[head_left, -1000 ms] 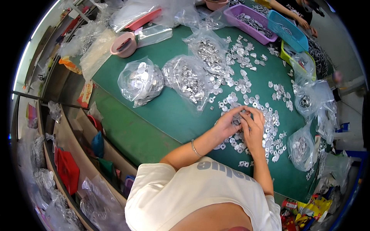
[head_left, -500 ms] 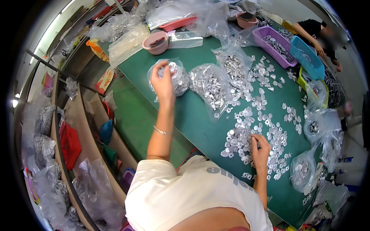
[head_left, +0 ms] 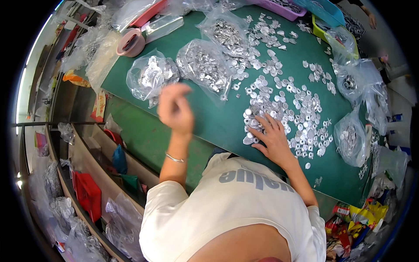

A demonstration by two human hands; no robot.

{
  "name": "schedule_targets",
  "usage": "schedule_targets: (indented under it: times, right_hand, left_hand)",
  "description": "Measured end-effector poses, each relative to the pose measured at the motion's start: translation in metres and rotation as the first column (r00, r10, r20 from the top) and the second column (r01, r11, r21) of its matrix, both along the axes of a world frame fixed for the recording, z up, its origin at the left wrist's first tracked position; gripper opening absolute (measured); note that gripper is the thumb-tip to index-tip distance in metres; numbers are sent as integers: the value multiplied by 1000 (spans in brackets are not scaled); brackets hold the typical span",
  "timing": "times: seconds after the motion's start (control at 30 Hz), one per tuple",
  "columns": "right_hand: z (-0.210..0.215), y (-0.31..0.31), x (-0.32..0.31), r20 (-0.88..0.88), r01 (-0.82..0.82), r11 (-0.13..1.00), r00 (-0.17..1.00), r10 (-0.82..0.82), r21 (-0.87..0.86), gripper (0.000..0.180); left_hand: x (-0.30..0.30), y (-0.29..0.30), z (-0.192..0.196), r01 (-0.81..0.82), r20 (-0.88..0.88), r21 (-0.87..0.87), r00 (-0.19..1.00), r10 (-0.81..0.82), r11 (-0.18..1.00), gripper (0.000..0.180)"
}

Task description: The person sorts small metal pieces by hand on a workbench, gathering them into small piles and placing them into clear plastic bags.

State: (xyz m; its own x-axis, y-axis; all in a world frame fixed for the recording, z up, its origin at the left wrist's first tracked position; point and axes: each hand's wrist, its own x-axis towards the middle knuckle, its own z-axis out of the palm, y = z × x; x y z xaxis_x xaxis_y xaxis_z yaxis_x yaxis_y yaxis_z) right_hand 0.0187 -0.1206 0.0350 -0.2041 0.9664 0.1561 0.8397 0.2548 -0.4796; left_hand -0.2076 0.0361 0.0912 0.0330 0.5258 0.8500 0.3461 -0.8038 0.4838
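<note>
My left hand (head_left: 174, 109), with a silver bangle (head_left: 174, 158) on its wrist, hangs over the table's near edge just below an open clear bag (head_left: 150, 78) of small silver metal pieces. Motion smears its fingers, so whether they hold anything cannot be made out. On the heap of flat silver metal pieces (head_left: 268, 107) rests my right hand (head_left: 275, 139), fingers spread and touching the pieces at the heap's near left side. Some of the heap lies hidden beneath that hand. A second clear bag (head_left: 205, 65) of silver pieces lies between the first bag and the heap.
Another filled clear bag (head_left: 227, 35) lies farther back on the green table (head_left: 209, 124). A pink bowl (head_left: 131, 43) stands at the far left, purple and blue baskets (head_left: 321, 11) at the far right. Wooden shelving (head_left: 91, 161) stands left. Another person's hand (head_left: 372, 20) shows far right.
My left hand has drawn back from the open bag toward me. My right hand has gone from a pinch at the heap to spread fingers on it. The view has shifted.
</note>
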Motion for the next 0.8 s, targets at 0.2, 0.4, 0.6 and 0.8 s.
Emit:
schedule_targets:
  times: [0.2,0.4,0.6,0.8]
  right_hand:
    - [-14,-25,30,89,95,995,991,-96,16,34]
    - [-23,-52,71,-18,371,911,927,-374,182,26]
    - [-12,-72,89,-99,661,723,748,-657,202,39]
    - [-26,-74,44,179,567,822,804,-567,57,61]
  left_hand:
    - [68,-54,-62,397,-216,-501,803,-556,769,30]
    - [89,-66,-80,238,-638,-554,494,-591,798,53]
    - [92,-55,-92,199,-695,-492,496,-520,848,51]
    - [108,-64,-105,239,-613,-502,579,-537,831,51]
